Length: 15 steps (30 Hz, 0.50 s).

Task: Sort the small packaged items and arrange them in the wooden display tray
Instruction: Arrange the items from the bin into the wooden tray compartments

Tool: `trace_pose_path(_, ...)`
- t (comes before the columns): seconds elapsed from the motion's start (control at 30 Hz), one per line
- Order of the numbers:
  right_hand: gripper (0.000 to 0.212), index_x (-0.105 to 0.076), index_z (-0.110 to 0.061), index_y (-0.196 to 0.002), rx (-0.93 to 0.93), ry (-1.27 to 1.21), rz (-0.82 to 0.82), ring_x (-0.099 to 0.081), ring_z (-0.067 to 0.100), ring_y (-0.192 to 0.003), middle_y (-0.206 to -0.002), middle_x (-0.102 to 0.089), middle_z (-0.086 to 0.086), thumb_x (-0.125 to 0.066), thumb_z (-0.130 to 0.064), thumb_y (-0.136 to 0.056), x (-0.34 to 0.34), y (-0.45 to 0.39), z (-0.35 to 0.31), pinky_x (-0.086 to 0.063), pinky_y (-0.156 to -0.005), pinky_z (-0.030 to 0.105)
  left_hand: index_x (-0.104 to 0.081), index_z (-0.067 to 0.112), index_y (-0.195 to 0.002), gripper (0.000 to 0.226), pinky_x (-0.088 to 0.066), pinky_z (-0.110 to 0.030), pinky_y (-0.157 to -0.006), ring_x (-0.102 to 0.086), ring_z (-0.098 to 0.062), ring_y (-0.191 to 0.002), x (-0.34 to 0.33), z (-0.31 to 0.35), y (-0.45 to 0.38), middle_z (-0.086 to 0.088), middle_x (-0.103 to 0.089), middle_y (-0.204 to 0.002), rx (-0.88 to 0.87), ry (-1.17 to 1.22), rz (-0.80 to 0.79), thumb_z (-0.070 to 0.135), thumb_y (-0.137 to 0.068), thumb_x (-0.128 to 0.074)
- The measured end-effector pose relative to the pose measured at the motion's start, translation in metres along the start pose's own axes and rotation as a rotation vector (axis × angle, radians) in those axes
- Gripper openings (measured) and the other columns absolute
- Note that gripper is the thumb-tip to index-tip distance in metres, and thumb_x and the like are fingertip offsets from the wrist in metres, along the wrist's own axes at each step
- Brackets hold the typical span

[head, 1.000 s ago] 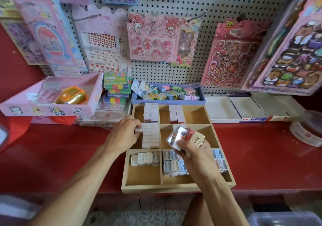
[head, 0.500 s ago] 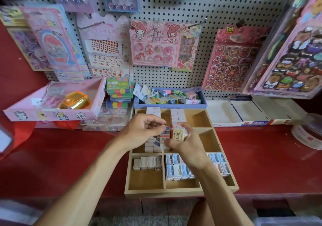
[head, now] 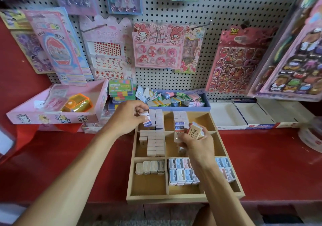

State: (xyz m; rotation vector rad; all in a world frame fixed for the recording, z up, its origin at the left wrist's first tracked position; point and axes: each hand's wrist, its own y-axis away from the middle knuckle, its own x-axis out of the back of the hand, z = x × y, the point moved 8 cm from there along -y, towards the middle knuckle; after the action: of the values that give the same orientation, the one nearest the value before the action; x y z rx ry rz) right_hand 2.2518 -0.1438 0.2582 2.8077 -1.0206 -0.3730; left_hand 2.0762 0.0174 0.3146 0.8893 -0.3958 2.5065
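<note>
My left hand [head: 129, 116] pinches one small packet [head: 146, 121] between thumb and curled fingertips, held just above the back-left compartment of the wooden tray [head: 183, 198], right beside the row of white packets [head: 156, 119] stacked there. My right hand [head: 195, 143] is curled round a small bunch of packets [head: 187, 131] over the middle of the tray, one upright with a blue-and-red label, one tan with black print; there may be more tucked in the palm, I can't tell. Risks from here: the left packet goes in next to a tight stack, so a clumsy push could knock the neighbours over or leave it skewed across the divider. The bunch in the right hand is the bigger worry, since the grip looks loose and the upright one could slip out and fall into the wrong compartment, likely onto the blue and pink packets [head: 181, 170] at the front. The label in the left hand is partly hidden by the fingers, so a wrong sort into the white row is possible. The forearm also hangs over the front rows and could sweep them.
</note>
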Motion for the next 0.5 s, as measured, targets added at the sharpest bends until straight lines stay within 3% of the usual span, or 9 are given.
trace_pose_path(0.1,0.044,-0.057,-0.017,-0.107,0.011,0.013,0.008,-0.067,0.026,-0.073,-0.083,-0.073,0.01,-0.076,0.009,-0.077,0.005,0.0,0.0,-0.056,-0.072,0.045,-0.07,0.023,-0.091,0.015,-0.036,-0.013,-0.06,-0.056,0.0,-0.071,-0.009,0.001,-0.01,0.013,-0.062,-0.081,-0.032,-0.174,-0.031,0.012,-0.082,-0.076)
trace_pose_path(0.23,0.043,-0.056,-0.021,-0.104,0.012,0.01,0.001,-0.069,0.023,-0.071,-0.076,-0.073,0.003,-0.075,0.009,-0.079,0.007,-0.001,-0.003,-0.055,-0.063,0.038,-0.071,0.022,-0.089,0.012,-0.041,-0.02,-0.065,-0.056,-0.003,-0.073,-0.025,0.005,-0.017,0.012,-0.063,-0.082,-0.076,-0.288,-0.103,0.015,-0.081,-0.077)
trace_pose_path(0.4,0.042,-0.057,-0.019,-0.106,0.02,0.016,0.008,-0.069,0.019,-0.069,-0.076,-0.074,0.001,-0.074,0.01,-0.08,0.01,0.0,-0.005,-0.056,-0.06,0.033,-0.072,0.019,-0.085,0.011,-0.04,-0.014,-0.061,-0.06,-0.006,-0.072,-0.04,0.001,-0.022,0.009,-0.066,-0.079,-0.084,-0.322,-0.148,0.011,-0.08,-0.077)
trace_pose_path(0.5,0.042,-0.058,-0.019,-0.105,0.022,0.029,0.01,-0.069,0.021,-0.072,-0.081,-0.074,0.005,-0.074,0.009,-0.08,0.011,0.0,-0.003,-0.057,-0.065,0.038,-0.073,0.021,-0.083,0.009,-0.041,-0.015,-0.061,-0.059,0.001,-0.073,-0.044,-0.008,-0.025,0.01,-0.068,-0.082,-0.022,-0.255,-0.144,0.017,-0.079,-0.08)
